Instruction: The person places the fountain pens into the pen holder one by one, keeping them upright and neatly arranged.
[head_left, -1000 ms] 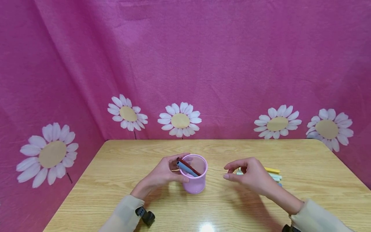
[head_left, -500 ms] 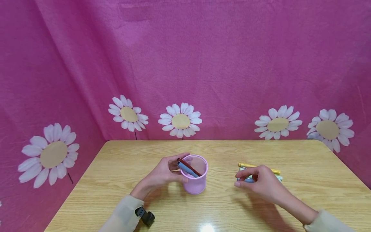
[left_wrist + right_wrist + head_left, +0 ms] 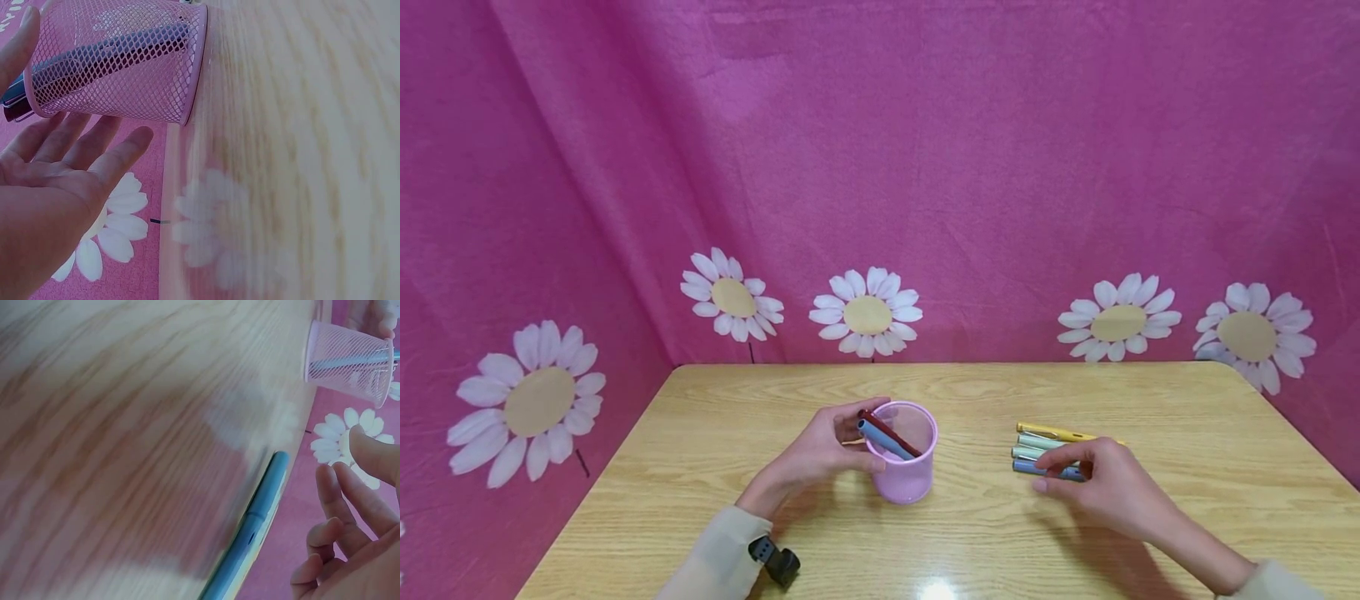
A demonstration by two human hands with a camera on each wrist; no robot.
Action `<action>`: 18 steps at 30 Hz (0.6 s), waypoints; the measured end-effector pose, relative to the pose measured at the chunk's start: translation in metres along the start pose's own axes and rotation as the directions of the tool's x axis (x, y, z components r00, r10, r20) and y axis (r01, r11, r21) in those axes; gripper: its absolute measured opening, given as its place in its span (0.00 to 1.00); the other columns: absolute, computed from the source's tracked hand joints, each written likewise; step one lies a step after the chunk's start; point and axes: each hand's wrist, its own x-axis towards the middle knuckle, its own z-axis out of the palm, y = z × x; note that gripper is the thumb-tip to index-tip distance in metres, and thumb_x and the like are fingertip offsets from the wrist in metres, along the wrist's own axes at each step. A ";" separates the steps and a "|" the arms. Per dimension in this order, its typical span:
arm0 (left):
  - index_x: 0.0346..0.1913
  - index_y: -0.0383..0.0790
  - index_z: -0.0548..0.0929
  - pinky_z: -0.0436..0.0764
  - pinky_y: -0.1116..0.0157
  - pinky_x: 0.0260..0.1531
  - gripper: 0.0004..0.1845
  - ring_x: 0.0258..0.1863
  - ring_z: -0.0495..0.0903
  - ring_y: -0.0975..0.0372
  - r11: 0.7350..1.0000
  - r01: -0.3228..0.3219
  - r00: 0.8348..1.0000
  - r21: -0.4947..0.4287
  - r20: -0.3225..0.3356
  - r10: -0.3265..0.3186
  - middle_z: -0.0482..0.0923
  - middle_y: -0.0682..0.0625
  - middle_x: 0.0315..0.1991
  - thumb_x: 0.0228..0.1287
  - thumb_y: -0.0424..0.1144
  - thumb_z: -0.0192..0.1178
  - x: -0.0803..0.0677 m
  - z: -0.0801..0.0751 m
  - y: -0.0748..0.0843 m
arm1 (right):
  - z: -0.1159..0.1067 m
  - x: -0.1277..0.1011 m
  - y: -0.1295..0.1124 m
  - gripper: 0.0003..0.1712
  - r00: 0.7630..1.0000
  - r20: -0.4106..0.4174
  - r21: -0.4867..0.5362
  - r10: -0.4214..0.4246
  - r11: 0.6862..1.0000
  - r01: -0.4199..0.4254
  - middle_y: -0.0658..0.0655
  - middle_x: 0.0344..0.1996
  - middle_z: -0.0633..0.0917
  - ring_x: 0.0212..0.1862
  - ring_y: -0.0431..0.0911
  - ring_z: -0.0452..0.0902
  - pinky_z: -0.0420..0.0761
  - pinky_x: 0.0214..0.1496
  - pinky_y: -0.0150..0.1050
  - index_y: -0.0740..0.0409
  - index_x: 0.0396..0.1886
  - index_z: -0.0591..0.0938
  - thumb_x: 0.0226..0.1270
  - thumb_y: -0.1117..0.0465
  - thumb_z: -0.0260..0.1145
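Note:
A pink mesh pen holder (image 3: pixel 904 479) stands on the table, with a blue pen (image 3: pixel 883 440) and a dark red pen (image 3: pixel 891 432) leaning inside it. My left hand (image 3: pixel 820 450) holds it from the left, thumb in front and fingers round the back. Just over the near blue pen (image 3: pixel 1026 467) on the right is my right hand (image 3: pixel 1112 483), thumb and fingertips apart with nothing between them. In the right wrist view that blue pen (image 3: pixel 250 528) lies on the table beside the fingers. Beyond it lie pale green pens (image 3: pixel 1036 442) and a yellow pen (image 3: pixel 1052 432), partly hidden by the hand.
The wooden table (image 3: pixel 760 392) ends at a pink curtain (image 3: pixel 985 167) printed with white daisies, behind and to the left. A black wrist camera (image 3: pixel 775 562) sits at the left sleeve.
My right hand has drawn back to the right and lowered toward the near blue pen, uncovering more of the pens' left ends. The left hand and pen holder have stayed in place.

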 end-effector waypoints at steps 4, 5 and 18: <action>0.78 0.32 0.69 0.82 0.55 0.61 0.43 0.59 0.83 0.50 1.000 -0.001 1.000 -0.007 0.003 0.001 0.78 0.37 0.68 0.60 0.29 0.77 0.000 0.000 0.000 | -0.002 -0.003 0.008 0.11 1.000 -0.007 -0.034 -0.004 0.999 0.004 0.44 0.26 0.83 0.22 0.38 0.62 0.65 0.21 0.33 0.51 0.39 0.93 0.60 0.53 0.83; 0.78 0.32 0.68 0.82 0.55 0.61 0.43 0.59 0.83 0.50 1.000 -0.001 1.000 -0.008 0.005 0.001 0.78 0.37 0.68 0.61 0.29 0.77 0.000 0.000 0.000 | -0.003 -0.003 0.010 0.11 1.000 -0.007 -0.043 -0.004 0.999 0.003 0.44 0.26 0.83 0.22 0.37 0.62 0.65 0.21 0.33 0.51 0.39 0.93 0.60 0.53 0.83; 0.78 0.33 0.68 0.82 0.56 0.62 0.44 0.59 0.82 0.50 1.000 0.011 1.000 0.000 -0.002 -0.011 0.77 0.38 0.68 0.61 0.31 0.77 -0.001 0.000 0.001 | -0.008 -0.008 0.029 0.12 1.000 0.000 -0.091 -0.019 0.996 0.019 0.45 0.33 0.87 0.32 0.39 0.71 0.73 0.30 0.32 0.51 0.40 0.93 0.58 0.54 0.84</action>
